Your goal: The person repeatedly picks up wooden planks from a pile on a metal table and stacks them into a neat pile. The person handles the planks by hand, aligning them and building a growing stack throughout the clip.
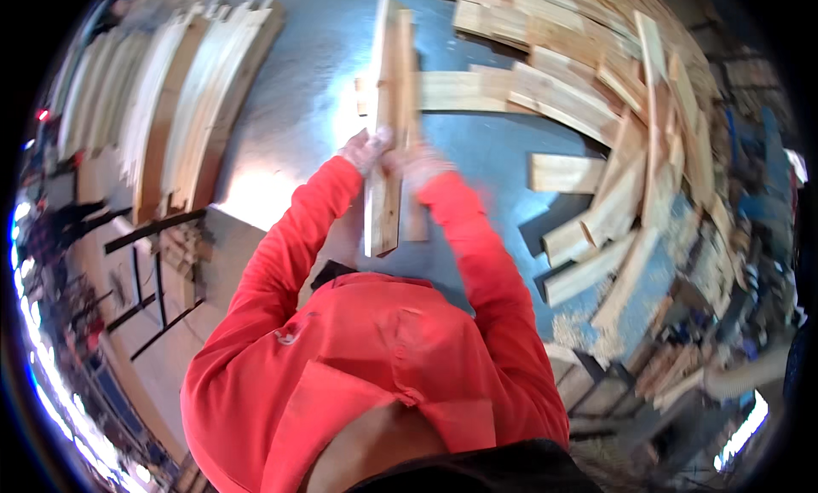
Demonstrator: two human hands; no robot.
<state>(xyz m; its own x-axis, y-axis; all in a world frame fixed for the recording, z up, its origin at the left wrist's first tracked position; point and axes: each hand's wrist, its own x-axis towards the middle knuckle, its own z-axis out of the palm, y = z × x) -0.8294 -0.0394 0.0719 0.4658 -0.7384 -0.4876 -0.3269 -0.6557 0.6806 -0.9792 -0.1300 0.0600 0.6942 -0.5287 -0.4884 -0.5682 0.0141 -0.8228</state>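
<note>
Long, narrow, pale wooden boards (388, 101) stand close together in the upper centre of the frame, running nearly vertically above a shiny blue-grey tabletop (486, 212). The left hand (367, 149) grips their left side, its fingers curled at the edge. The right hand (420, 165) is at their right side, blurred; whether its fingers are closed I cannot tell. A row of long, light-coloured planks (226, 92) fills the upper left, while a loose heap of flat, tan wooden pieces (567, 97) spreads across the upper right.
</note>
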